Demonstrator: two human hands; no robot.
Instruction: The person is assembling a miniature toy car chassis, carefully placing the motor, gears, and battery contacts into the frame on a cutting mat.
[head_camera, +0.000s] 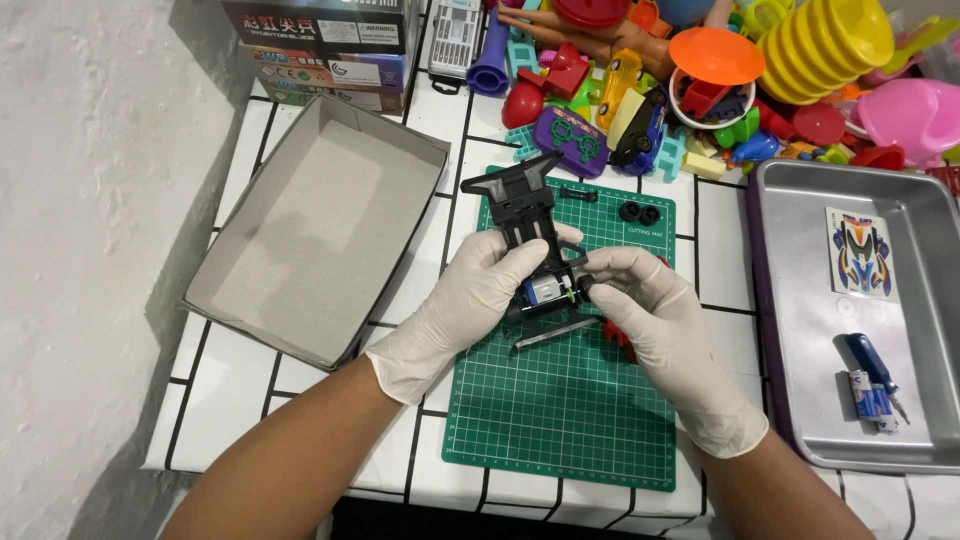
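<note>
A black toy car chassis (525, 205) with a small silver and blue motor at its near end is held above a green cutting mat (570, 410). My left hand (465, 300), in a white glove, grips the chassis from the left side. My gloved right hand (650, 320) pinches the right near corner of the chassis by the motor. A thin grey metal strip (555, 333) lies on the mat under my hands. Red plastic parts (618, 335) peek out beneath my right hand.
An open grey cardboard box lid (320, 225) sits on the left. At right, a metal tray (800, 330) holds a sticker sheet (858, 252), a blue screwdriver (872, 368) and batteries (868, 398). Two black tyres (640, 213) rest on the mat. Colourful toys (720, 80) are piled at the back.
</note>
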